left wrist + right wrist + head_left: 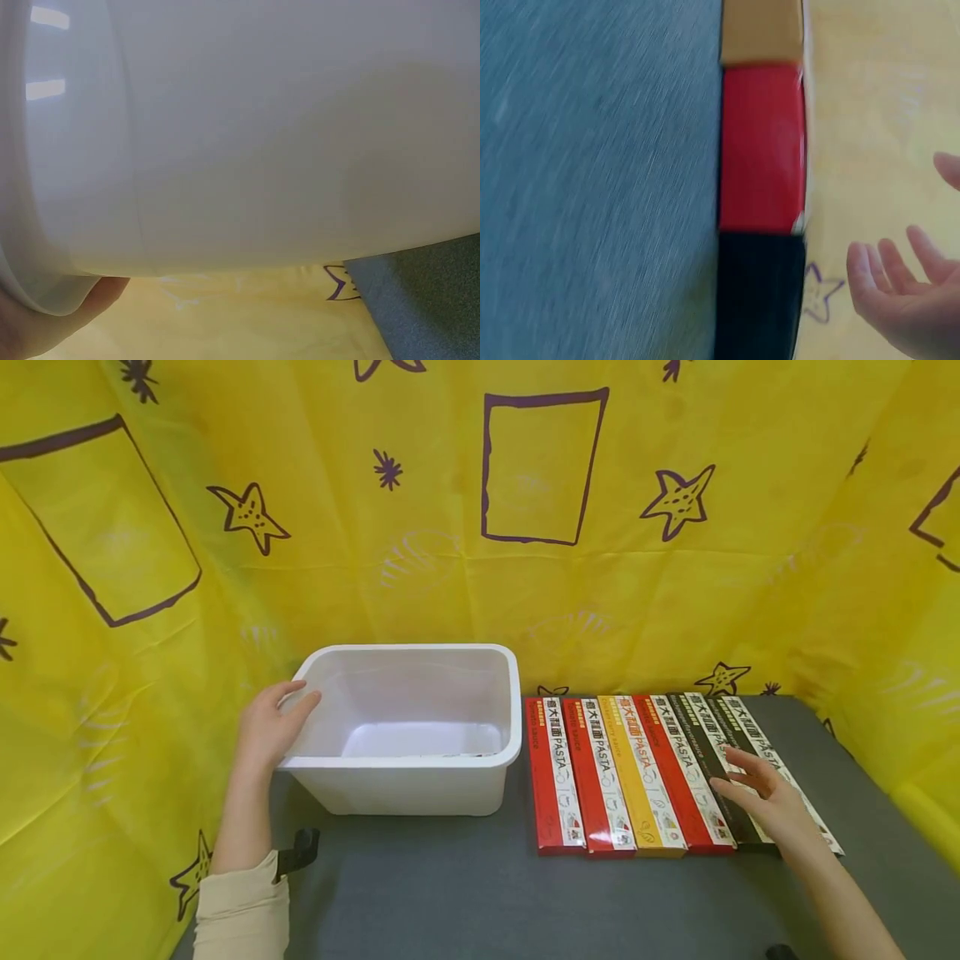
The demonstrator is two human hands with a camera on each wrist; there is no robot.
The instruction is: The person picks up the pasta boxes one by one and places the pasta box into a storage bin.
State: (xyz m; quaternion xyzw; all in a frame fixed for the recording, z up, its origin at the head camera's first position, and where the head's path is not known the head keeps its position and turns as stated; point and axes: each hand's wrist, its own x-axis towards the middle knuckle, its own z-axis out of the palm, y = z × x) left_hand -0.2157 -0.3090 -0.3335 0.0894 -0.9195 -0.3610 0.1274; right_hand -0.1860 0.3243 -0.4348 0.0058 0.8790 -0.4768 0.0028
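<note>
A white plastic bin (420, 789) stands on the grey table, and only its bare floor and walls show inside. My left hand (273, 722) grips the bin's left rim; in the left wrist view part of the hand (67, 322) shows behind the rim. To the bin's right lies a row of long pasta boxes: red (547, 793), another red (596, 793), yellow (637, 793), red (686, 793) and black ones (705, 752). Above the black boxes hovers my right hand (772, 802), fingers loosely bent, holding nothing. The right wrist view shows it apart from the box ends.
Yellow cloth (442, 585) with drawn stars and frames hangs behind and along both sides. Grey tabletop (435, 893) extends in front of the bin and boxes. The left box of the row lies close to the bin's right side.
</note>
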